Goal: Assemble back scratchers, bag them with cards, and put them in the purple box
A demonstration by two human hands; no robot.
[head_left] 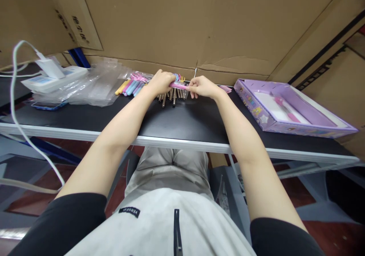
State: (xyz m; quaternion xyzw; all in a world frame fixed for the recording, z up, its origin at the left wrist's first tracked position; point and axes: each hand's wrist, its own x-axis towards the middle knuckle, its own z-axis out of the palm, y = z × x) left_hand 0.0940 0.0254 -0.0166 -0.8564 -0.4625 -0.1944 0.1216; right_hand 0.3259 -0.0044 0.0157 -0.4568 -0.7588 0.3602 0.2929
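Both my hands meet at the far edge of the black table (188, 123), close to the cardboard wall. My left hand (161, 83) is closed around one end of a pink pen (179, 85). My right hand (202, 86) pinches the pen's other end. Under and behind the hands lies a row of several metal-tipped pens (171, 95). To the left of them lies a bunch of pastel pens (129, 87) in yellow, pink, purple and blue.
A purple open gift box (288, 109) with a pink item inside sits on the right. Clear plastic bags (91, 86), a power strip with a white charger (49, 69) and its cable (17, 107) lie on the left. Cardboard sheets (199, 24) stand behind.
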